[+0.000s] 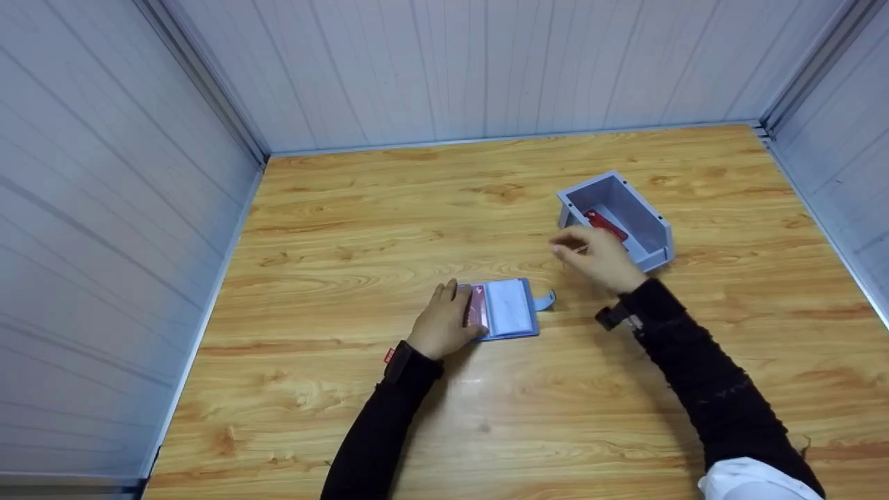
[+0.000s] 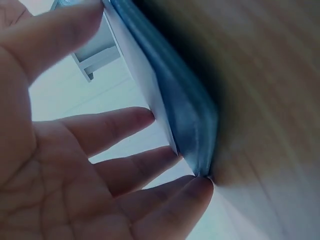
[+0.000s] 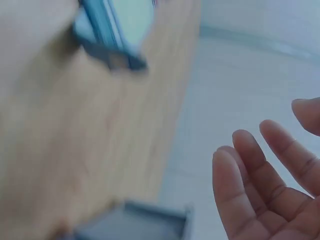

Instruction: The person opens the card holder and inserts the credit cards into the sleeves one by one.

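Head: left hand (image 1: pixel 444 326) spread, fingers and thumb pressing the unfolded blue card holder (image 1: pixel 512 307) just to its right on the desk (image 1: pixel 333 229); red card (image 1: pixel 478 305) beside the thumb. Right hand (image 1: pixel 599 257) empty, fingers loosely bent; gray bin (image 1: pixel 653 226) just beyond it, red item (image 1: pixel 605 224) inside.
Left wrist: near-straight fingertips touch holder's edge.
Right wrist: fingers curved, nothing pinched; holder, bin blurry, well apart from fingers.

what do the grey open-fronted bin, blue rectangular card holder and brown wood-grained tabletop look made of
Grey bin: probably matte moulded plastic, given its even colour. Blue card holder: perhaps smooth faux leather, judging by its bent strap. Tabletop: wood or wood-look laminate, semi-gloss, showing grain and faint shine.
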`<control>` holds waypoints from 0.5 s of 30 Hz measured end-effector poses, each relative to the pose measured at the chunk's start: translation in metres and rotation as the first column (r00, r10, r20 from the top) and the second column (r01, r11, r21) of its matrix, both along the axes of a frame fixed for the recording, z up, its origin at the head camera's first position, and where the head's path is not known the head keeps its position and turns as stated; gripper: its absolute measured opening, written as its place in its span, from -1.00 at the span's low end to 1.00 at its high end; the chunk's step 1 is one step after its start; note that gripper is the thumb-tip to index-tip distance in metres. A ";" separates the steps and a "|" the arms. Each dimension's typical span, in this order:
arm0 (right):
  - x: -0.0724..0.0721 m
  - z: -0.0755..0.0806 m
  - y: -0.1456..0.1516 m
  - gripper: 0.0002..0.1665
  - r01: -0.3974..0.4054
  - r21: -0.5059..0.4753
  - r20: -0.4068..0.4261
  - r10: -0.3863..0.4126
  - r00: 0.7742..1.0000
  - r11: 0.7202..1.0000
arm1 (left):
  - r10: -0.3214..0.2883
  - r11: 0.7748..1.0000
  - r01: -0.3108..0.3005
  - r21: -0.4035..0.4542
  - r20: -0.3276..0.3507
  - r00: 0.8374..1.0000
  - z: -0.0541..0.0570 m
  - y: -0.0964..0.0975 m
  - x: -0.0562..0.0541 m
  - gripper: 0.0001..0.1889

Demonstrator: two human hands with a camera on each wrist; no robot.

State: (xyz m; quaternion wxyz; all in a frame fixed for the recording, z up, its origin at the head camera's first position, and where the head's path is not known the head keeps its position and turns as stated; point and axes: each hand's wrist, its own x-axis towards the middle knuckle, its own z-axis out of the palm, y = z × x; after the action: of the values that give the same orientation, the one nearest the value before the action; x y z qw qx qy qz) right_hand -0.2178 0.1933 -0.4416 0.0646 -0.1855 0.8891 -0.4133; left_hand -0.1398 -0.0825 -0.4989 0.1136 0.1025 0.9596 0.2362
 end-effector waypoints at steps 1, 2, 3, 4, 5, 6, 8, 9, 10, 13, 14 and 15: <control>-0.002 0.003 0.006 -0.64 0.013 0.005 -0.014 -0.013 1.000 1.000 | -0.003 1.000 0.003 -0.003 0.004 1.000 0.000 0.000 0.000 -0.11; -0.004 0.006 0.011 -0.63 0.026 0.014 -0.032 -0.025 0.999 1.000 | -0.006 1.000 0.006 -0.003 0.005 1.000 0.000 0.000 0.000 -0.10; -0.006 0.008 0.017 -0.61 0.036 0.028 -0.047 -0.035 0.998 0.999 | -0.009 1.000 0.009 -0.001 0.006 1.000 0.000 0.000 0.000 -0.09; -0.009 0.010 0.023 -0.61 0.046 0.036 -0.056 -0.044 0.997 0.998 | -0.012 1.000 0.012 -0.002 0.012 1.000 0.000 0.000 0.000 -0.09; -0.011 0.011 0.028 -0.59 0.059 0.051 -0.063 -0.056 0.996 0.997 | -0.015 1.000 0.015 0.000 0.015 1.000 0.000 0.000 -0.001 -0.09; -0.014 0.012 0.034 -0.58 0.068 0.062 -0.067 -0.064 0.996 0.996 | -0.017 1.000 0.017 0.001 0.017 1.000 0.000 -0.001 -0.001 -0.09; -0.021 0.013 0.044 -0.55 0.091 0.092 -0.065 -0.085 0.994 0.992 | -0.022 1.000 0.022 0.004 0.024 0.999 -0.001 -0.001 -0.001 -0.09; -0.024 0.013 0.048 -0.54 0.095 0.101 -0.051 -0.090 0.995 0.990 | -0.024 1.000 0.024 0.003 0.028 0.999 -0.001 -0.001 -0.002 -0.09; -0.027 0.013 0.053 -0.53 0.097 0.111 -0.034 -0.094 0.995 0.989 | -0.026 1.000 0.026 0.003 0.030 0.999 -0.001 -0.001 -0.002 -0.09; -0.038 0.009 0.063 -0.48 0.095 0.176 0.021 -0.100 0.995 0.980 | -0.030 1.000 0.030 0.003 0.032 0.999 -0.002 -0.001 -0.003 -0.09; -0.042 0.007 0.065 -0.46 0.089 0.205 0.031 -0.097 0.995 0.975 | -0.031 1.000 0.031 0.002 0.034 0.999 -0.001 -0.001 -0.003 -0.09; -0.046 0.004 0.067 -0.44 0.081 0.235 0.040 -0.093 0.995 0.969 | -0.031 1.000 0.031 0.004 0.032 0.999 -0.002 -0.002 -0.003 -0.09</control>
State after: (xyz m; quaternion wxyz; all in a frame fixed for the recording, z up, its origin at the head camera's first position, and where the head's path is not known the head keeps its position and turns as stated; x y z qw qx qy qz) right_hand -0.2635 0.2603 -0.4374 0.0901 -0.1271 0.9369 -0.3130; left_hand -0.1425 -0.0841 -0.5005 0.1326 0.1138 0.9555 0.2377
